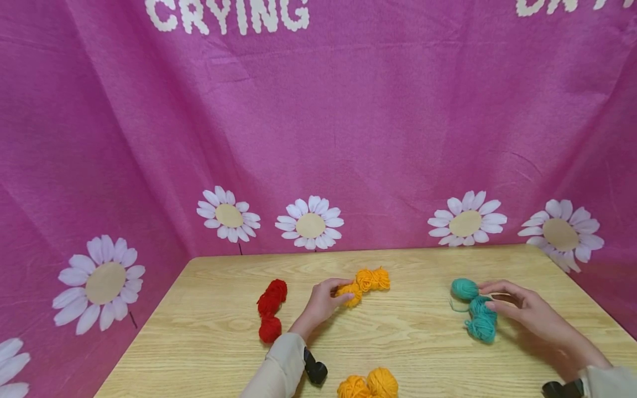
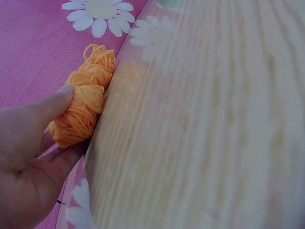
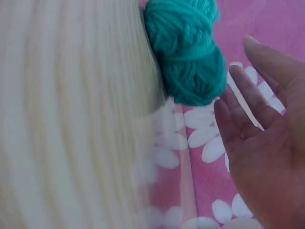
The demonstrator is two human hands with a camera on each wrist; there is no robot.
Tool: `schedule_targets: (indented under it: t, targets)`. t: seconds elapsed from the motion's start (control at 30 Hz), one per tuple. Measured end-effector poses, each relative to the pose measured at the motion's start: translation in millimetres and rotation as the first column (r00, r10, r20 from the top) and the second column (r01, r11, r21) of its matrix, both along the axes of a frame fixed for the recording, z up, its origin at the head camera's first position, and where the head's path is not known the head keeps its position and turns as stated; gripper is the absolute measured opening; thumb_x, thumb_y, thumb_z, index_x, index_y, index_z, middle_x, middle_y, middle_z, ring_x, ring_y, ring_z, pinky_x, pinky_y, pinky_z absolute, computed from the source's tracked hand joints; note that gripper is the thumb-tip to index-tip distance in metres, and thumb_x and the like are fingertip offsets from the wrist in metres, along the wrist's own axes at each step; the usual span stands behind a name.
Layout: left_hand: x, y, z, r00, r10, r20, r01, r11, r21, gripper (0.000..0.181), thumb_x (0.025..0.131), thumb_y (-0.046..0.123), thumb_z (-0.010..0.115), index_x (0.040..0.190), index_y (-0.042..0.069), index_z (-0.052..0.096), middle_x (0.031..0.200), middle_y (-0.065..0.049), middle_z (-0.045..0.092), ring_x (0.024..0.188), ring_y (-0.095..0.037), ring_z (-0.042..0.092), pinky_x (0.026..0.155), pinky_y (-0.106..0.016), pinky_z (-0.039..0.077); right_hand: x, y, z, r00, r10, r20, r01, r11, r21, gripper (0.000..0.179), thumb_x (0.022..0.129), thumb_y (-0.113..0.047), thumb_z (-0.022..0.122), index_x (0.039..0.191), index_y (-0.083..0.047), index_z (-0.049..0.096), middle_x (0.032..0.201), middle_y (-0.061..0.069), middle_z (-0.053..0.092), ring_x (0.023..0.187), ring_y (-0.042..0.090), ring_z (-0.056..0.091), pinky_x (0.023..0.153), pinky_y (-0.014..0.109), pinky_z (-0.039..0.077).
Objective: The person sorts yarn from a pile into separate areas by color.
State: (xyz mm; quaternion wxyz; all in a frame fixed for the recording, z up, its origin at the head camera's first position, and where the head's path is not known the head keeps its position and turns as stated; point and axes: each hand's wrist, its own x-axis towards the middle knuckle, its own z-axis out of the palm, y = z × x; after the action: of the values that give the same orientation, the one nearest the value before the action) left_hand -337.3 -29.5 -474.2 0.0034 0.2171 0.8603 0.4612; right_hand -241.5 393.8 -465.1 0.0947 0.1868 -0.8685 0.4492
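Observation:
My left hand (image 1: 324, 301) holds the near end of an orange yarn bundle (image 1: 373, 279) at the middle of the table. In the left wrist view the thumb presses on this yarn (image 2: 86, 102), with fingers curled under its lower end. Teal yarn lies at the right: a rounded ball (image 1: 465, 288) at the back and a looser skein (image 1: 483, 327) in front, with a loose strand at the left. My right hand (image 1: 534, 312) is beside the teal yarn. The right wrist view shows its fingers extended and spread near the teal yarn (image 3: 190, 57), not wrapped round it.
Red yarn (image 1: 271, 304) lies left of my left arm. More orange yarn (image 1: 382, 382) sits at the near edge of view. Everything rests on a wooden table (image 1: 418, 326), with a pink flower-print cloth (image 1: 368, 127) hanging behind and at both sides.

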Motion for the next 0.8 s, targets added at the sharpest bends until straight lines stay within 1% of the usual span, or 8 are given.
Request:
schedule_targets:
  t: [0.07, 0.23, 0.37, 0.5, 0.6, 0.63, 0.8]
  targets:
    - [-0.2, 0.0, -0.3, 1.0, -0.001, -0.001, 0.001, 1.0, -0.001, 0.035, 0.091, 0.019, 0.068, 0.125, 0.011, 0.068, 0.126, -0.009, 0.068, 0.11, -0.023, 0.063, 0.096, -0.038, 0.054, 0.8, -5.1, 1.6, 1.0, 0.005, -0.025, -0.005, 1.0, -0.02, 0.024, 0.097, -0.004, 0.057, 0.12, -0.002, 0.062, 0.126, -0.007, 0.06, 0.113, -0.016, 0.049, 0.088, 0.002, 0.039]
    - [-0.3, -0.5, -0.5, 1.0, -0.011, -0.008, 0.011, 1.0, 0.001, 0.035, 0.092, 0.019, 0.067, 0.125, 0.011, 0.067, 0.126, -0.009, 0.068, 0.109, -0.022, 0.063, 0.096, -0.038, 0.054, 1.6, -16.8, 4.8, 0.994, 0.07, -0.082, -0.074, 0.996, -0.042, 0.022, 0.094, 0.003, 0.057, 0.116, 0.001, 0.062, 0.125, -0.009, 0.061, 0.117, -0.014, 0.049, 0.091, 0.004, 0.039]
    - [-0.5, -0.9, -0.6, 1.0, -0.013, -0.007, 0.013, 1.0, 0.008, 0.034, 0.092, 0.019, 0.067, 0.125, 0.011, 0.067, 0.126, -0.009, 0.068, 0.11, -0.023, 0.063, 0.096, -0.039, 0.053, 0.8, -24.5, 7.5, 0.987, 0.138, -0.086, -0.146, 0.986, -0.086, 0.021, 0.094, 0.007, 0.056, 0.115, 0.005, 0.061, 0.125, -0.007, 0.061, 0.119, -0.012, 0.049, 0.093, 0.004, 0.041]
    - [-0.1, -1.2, -1.2, 1.0, -0.016, -0.012, 0.016, 1.0, 0.008, 0.035, 0.091, 0.019, 0.068, 0.125, 0.011, 0.068, 0.126, -0.009, 0.068, 0.11, -0.024, 0.063, 0.096, -0.04, 0.054, -1.5, -32.3, 6.8, 0.969, 0.235, -0.074, -0.244, 0.958, -0.148, 0.023, 0.093, 0.011, 0.054, 0.115, 0.01, 0.058, 0.126, 0.008, 0.059, 0.121, -0.009, 0.052, 0.096, 0.008, 0.045]
    - [0.3, -1.5, -1.6, 1.0, -0.017, -0.011, 0.017, 1.0, 0.012, 0.035, 0.091, 0.019, 0.068, 0.125, 0.011, 0.067, 0.126, -0.009, 0.068, 0.112, -0.024, 0.063, 0.097, -0.041, 0.053, -1.6, -40.3, 6.9, 0.953, 0.3, -0.049, -0.304, 0.937, -0.173, 0.024, 0.093, 0.011, 0.055, 0.116, 0.011, 0.056, 0.127, 0.015, 0.056, 0.122, -0.007, 0.053, 0.097, 0.01, 0.046]
    - [0.2, -1.6, -1.7, 1.0, -0.017, -0.01, 0.017, 1.0, 0.012, 0.035, 0.092, 0.019, 0.068, 0.125, 0.011, 0.067, 0.126, -0.009, 0.068, 0.111, -0.024, 0.063, 0.097, -0.04, 0.053, -1.5, -43.0, 7.4, 0.947, 0.32, -0.037, -0.321, 0.93, -0.18, 0.024, 0.093, 0.01, 0.054, 0.117, 0.011, 0.056, 0.128, 0.013, 0.057, 0.122, -0.006, 0.054, 0.097, 0.011, 0.047]
    - [-1.0, -1.1, -1.3, 1.0, -0.01, -0.008, 0.01, 1.0, 0.001, 0.035, 0.092, 0.02, 0.067, 0.126, 0.012, 0.067, 0.126, -0.008, 0.068, 0.11, -0.023, 0.063, 0.096, -0.039, 0.054, -2.0, -57.2, 11.6, 0.916, 0.399, -0.036, -0.399, 0.902, -0.166, 0.028, 0.093, 0.011, 0.053, 0.12, 0.006, 0.057, 0.129, -0.005, 0.06, 0.12, -0.003, 0.055, 0.097, 0.014, 0.048]
